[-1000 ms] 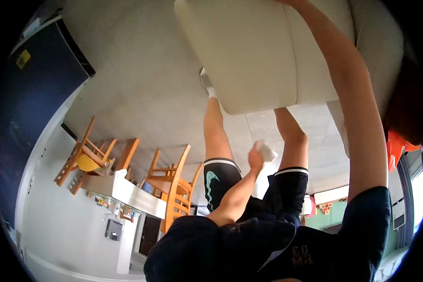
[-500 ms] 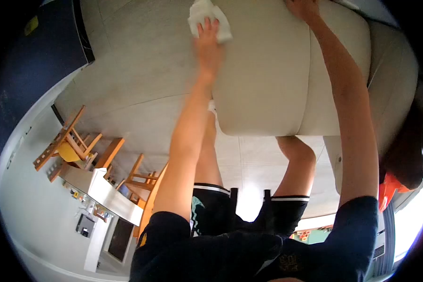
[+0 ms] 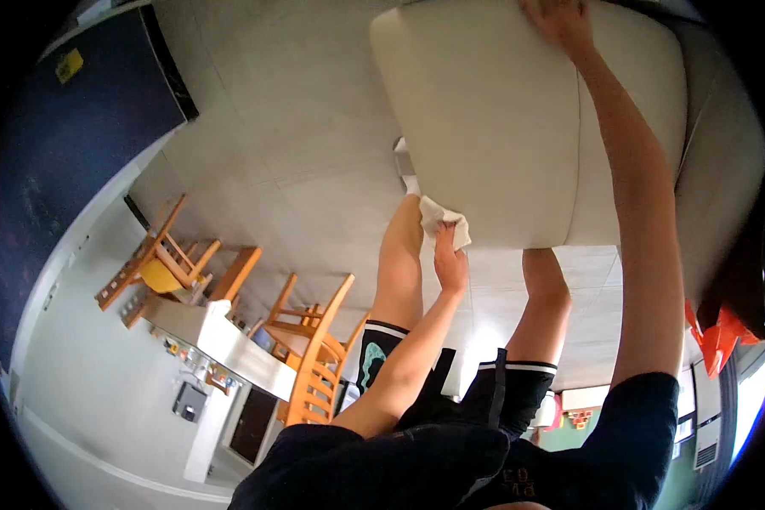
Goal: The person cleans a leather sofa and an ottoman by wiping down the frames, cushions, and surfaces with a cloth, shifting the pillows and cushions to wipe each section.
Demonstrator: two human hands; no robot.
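My left hand [image 3: 451, 264] is closed on a pale cream cloth [image 3: 444, 223]. It presses the cloth against the near left corner of the beige padded seat [image 3: 493, 127], just beside my left knee. Far up the seat, my right hand [image 3: 563, 24] rests on the upholstery with its fingers stretched out; part of it runs close to the top edge of the view. No object shows under the right hand.
Wooden chairs [image 3: 319, 374] and a white-topped table [image 3: 229, 344] stand at the lower left. A dark blue panel [image 3: 85, 110] fills the upper left. An orange-red bag [image 3: 718, 340] is at the right. Tiled floor [image 3: 272, 127] runs along the seat.
My left hand has brought the cloth from the far left edge of the seat back to its near corner. My right hand has stayed on the seat. The view has shifted slightly.
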